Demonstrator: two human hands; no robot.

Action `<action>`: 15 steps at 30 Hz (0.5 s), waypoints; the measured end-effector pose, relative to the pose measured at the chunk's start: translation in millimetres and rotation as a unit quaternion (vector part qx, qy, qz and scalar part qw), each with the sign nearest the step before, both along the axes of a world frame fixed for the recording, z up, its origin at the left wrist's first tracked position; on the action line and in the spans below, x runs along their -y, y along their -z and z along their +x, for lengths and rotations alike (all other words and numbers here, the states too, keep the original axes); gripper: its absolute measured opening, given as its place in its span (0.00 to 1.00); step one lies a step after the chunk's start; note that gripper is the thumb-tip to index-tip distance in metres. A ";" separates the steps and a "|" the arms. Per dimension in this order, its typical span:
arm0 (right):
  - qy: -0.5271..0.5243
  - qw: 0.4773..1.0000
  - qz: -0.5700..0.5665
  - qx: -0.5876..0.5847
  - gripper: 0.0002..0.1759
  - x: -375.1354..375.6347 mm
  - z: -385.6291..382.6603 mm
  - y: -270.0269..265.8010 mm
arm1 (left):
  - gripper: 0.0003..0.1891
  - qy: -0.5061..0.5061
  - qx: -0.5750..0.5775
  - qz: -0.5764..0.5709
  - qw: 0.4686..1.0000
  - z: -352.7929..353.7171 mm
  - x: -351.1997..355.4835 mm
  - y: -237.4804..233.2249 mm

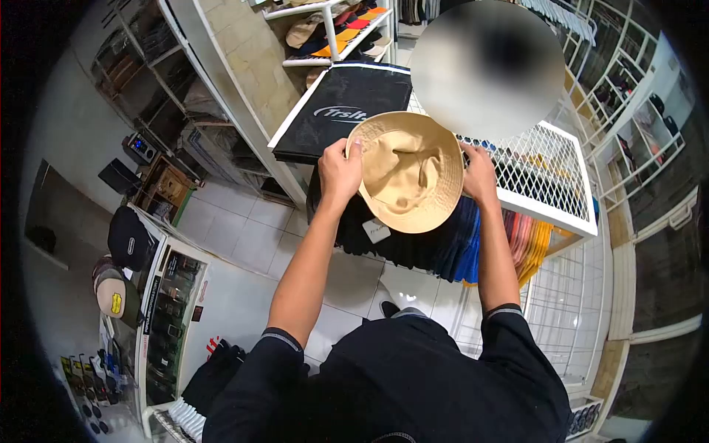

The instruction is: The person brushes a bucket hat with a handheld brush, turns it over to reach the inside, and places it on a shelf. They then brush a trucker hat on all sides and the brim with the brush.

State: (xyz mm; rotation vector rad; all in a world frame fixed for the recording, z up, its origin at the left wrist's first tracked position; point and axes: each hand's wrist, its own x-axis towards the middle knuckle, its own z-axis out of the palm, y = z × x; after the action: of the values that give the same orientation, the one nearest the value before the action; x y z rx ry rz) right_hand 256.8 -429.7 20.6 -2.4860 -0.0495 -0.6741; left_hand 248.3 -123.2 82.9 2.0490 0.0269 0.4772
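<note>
A tan bucket hat (406, 173) is held up in front of me, its open underside facing me and its inner lining creased. My left hand (341, 171) is closed on the left part of its brim, with the thumb on the inner side. On the right edge of the brim, my right hand (480, 173) grips it with fingers bent, partly hidden behind the hat. Just behind the hat lies a black packet (354, 96) with white lettering. A white tag (376, 230) shows below the brim, against dark hanging garments.
A white mesh-topped rack (546, 159) stands at the right, with coloured garments (528, 247) hanging under it. Shelves of caps (340, 37) rise behind. Left are a glass display case (171, 317) and a black cap (131, 238). A blurred round patch covers the upper right.
</note>
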 end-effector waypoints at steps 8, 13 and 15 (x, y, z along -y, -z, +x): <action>-0.086 0.991 -0.092 0.038 0.30 0.1 7.4 4.4 | 0.19 -0.019 0.002 -0.008 1.000 4.9 -4.5 8.4; 0.043 0.993 0.028 0.106 0.24 2.3 -8.0 -5.5 | 0.19 -0.019 -0.005 -0.024 1.000 7.2 -8.6 9.1; 0.051 0.972 0.130 0.190 0.23 -9.6 -39.1 -31.6 | 0.19 -0.019 -0.016 -0.022 0.999 3.7 -7.9 5.1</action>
State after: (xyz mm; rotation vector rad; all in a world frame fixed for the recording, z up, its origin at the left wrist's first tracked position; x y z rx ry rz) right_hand 217.7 -420.1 52.2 -2.0926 0.0242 -1.1172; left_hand 252.0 -115.3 77.8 2.0157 0.0952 0.4625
